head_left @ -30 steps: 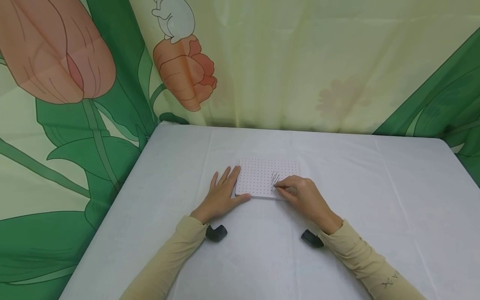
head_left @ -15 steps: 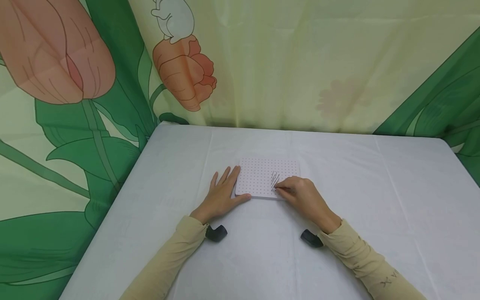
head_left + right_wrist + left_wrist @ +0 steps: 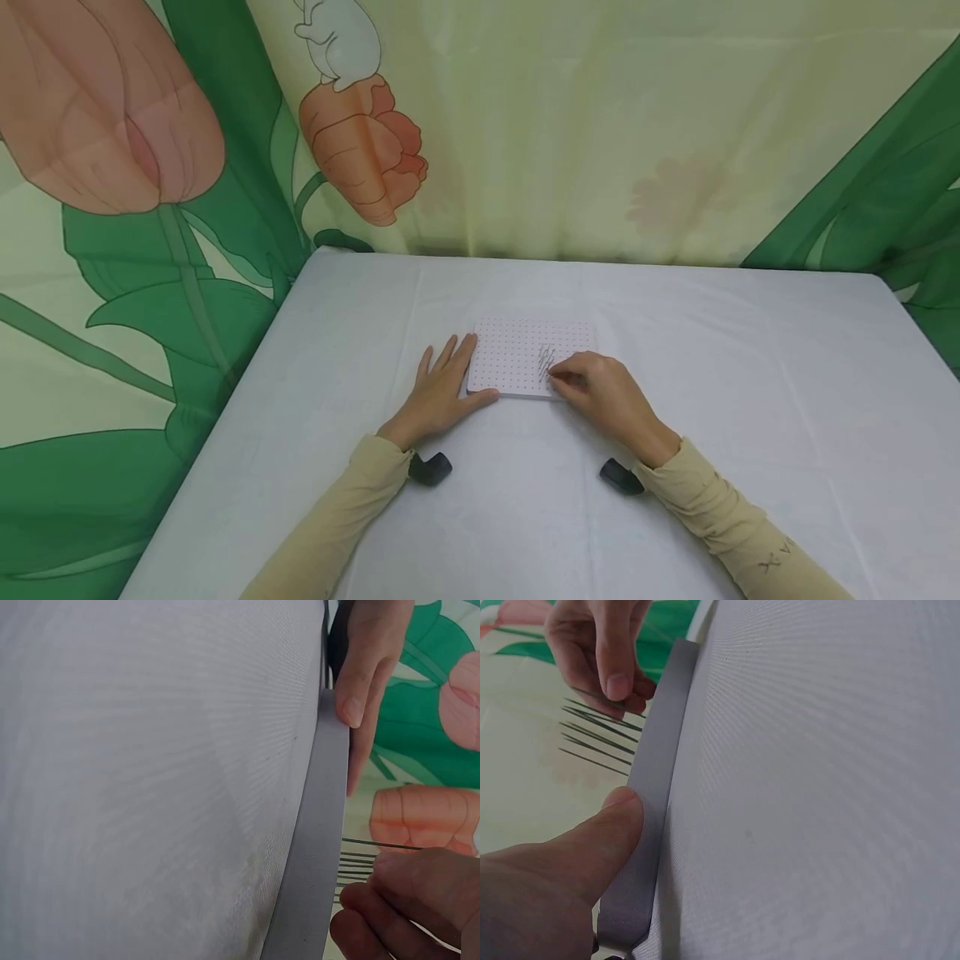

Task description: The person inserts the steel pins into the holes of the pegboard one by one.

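Observation:
A white board dotted with rows of small holes lies flat on the table. Several thin dark sticks stand up from it, grouped right of its middle. My left hand rests at the board's left side, fingers spread and straight, thumb on the near edge by the corner. At the near right part, my right hand pinches one thin dark stick between thumb and fingertips, beside the standing ones. In the right wrist view, the fingers partly cover the row of sticks. Whether the pinched stick's lower end sits in a hole is hidden.
A white cloth covers the table. Behind it hangs a curtain printed with tulips, a carrot and a rabbit. Black wrist devices show below both sleeves.
The head view has shifted slightly. Both hands and the board keep nearly the same places relative to each other, and the right fingertips stay at the sticks.

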Tool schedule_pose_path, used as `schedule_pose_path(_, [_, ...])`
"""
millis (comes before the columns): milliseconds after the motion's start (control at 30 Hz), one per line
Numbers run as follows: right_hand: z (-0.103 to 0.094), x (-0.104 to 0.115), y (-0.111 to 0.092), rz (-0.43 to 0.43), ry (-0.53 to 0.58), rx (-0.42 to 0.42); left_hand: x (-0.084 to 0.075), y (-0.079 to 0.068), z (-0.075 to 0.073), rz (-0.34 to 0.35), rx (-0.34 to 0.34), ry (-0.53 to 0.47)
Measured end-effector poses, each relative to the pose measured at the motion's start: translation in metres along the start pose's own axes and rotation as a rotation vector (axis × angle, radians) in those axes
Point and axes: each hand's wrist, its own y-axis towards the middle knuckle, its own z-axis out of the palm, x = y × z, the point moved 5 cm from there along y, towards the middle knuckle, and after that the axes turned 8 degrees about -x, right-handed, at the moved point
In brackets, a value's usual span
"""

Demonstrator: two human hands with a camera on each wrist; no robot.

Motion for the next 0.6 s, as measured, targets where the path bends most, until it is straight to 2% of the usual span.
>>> schedule_pose_path(167, [-0.003, 0.001, -0.002, 0.003, -0.029, -0.009, -0.002, -0.002, -0.002, 0.005, -0.016, -0.027])
schedule_pose_path(433, [-0.01, -0.001, -0.004, 0.019, -0.023, -0.019, 0.0, -0.001, -0.001, -0.007, -0.002, -0.023])
schedule_pose_path(600, [-0.011, 0.0, -0.003, 0.001, -0.026, -0.031, 0.001, -0.002, -0.002, -0.01, -0.007, -0.033])
